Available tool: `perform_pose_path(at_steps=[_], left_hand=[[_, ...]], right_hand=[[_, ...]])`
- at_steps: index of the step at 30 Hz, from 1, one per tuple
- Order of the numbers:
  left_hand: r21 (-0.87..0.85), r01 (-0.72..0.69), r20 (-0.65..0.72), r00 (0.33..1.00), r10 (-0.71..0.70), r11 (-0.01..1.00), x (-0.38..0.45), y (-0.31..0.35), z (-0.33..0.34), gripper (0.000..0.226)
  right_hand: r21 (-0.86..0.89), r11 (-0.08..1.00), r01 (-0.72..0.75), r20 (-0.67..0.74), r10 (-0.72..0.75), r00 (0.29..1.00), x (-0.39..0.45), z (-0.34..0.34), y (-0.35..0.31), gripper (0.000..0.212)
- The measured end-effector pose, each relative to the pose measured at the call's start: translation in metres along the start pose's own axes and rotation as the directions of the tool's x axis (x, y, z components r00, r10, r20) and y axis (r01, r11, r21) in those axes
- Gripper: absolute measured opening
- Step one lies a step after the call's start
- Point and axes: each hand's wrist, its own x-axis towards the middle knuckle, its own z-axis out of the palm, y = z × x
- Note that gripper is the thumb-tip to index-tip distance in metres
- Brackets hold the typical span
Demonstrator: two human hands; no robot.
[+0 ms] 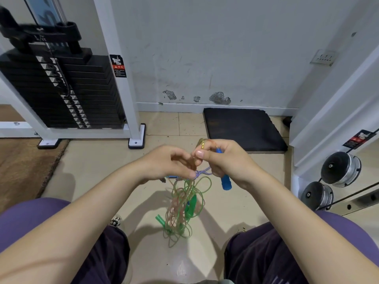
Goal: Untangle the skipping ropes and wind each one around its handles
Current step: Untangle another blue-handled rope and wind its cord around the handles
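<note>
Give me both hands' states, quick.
Left hand: pinches the tangled ropes.
Right hand: grips the blue handle and rope strands.

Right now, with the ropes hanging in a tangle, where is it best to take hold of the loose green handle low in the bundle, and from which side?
Probably grip the green handle around its bare upper end, coming from the person's left. That end sticks out up and to the left, clear of the hanging tangle, while its lower end runs into the loops.
</note>
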Motion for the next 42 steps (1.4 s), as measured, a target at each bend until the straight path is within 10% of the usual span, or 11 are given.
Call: perform_pose_path(at_steps=[6, 21, 28, 32, 42], left_hand=[[0.270, 0.018, -0.066, 0.998, 0.000, 0.963, 0.006, -0.012, 0.014, 0.006], [0.059, -0.132, -0.083, 0.987, 0.136, 0.990, -0.004, 0.004, 0.013, 0.015], [-0.096, -0.065, -0.214, 0.976, 0.043, 0.993, -0.001, 0.003, 0.012, 0.014], [-0.237, -0.113, -0.327, 0.945, 0.030, 0.965, -0.001, 0.006, 0.011, 0.011], [-0.181, -0.107, -0.258, 0.964, 0.058, 0.978, -0.003, 0.009, 0.014, 0.021]], right_hand=[[0.157, 0.981, 0.111, -0.062, -0.102, 0.993, -0.002, -0.005, -0.010, 0.011], [-0.159, 0.987, -0.015, -0.216, -0.020, 0.976, 0.004, 0.000, 0.003, 0.017], [0.042, 0.999, 0.002, -0.144, 0.004, 0.990, 0.003, -0.001, 0.000, 0.027], [-0.204, 0.976, -0.079, -0.154, 0.048, 0.987, 0.002, 0.002, 0.001, 0.040], [-0.050, 0.997, -0.063, -0.118, 0.057, 0.991, 0.002, 0.008, -0.001, 0.035]])
